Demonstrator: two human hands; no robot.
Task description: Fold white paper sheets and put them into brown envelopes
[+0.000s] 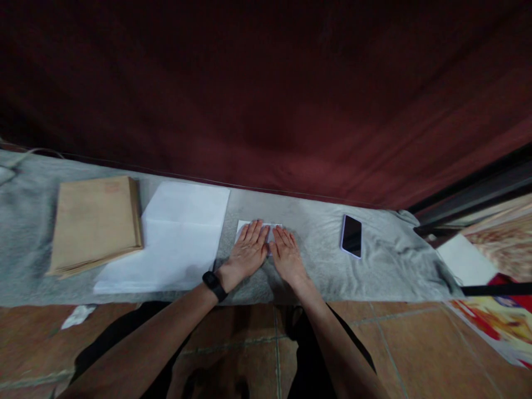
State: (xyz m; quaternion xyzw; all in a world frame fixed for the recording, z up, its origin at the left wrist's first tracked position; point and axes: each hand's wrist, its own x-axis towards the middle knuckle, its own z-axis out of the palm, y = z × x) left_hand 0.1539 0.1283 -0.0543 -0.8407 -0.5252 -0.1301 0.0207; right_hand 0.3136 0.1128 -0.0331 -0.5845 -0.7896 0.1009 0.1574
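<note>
A small folded sheet of white paper (241,225) lies on the grey cloth in front of me, mostly covered by my hands. My left hand (249,249) rests flat on its left part, fingers stretched out and pointing away from me. On the right part my right hand (286,255) is pressed down, also flat with fingers extended. The two thumbs almost meet at the paper's middle. To the left of my hands lies a stack of large white paper sheets (183,238), creased across. A black watch band (215,285) is on my left wrist.
A pile of brown envelopes (97,221) sits at the left, partly over the white sheets. A phone (351,236) lies to the right on the grey cloth (316,266). A dark red curtain-like surface (266,111) rises behind. A crumpled tissue (78,316) is on the tiled floor.
</note>
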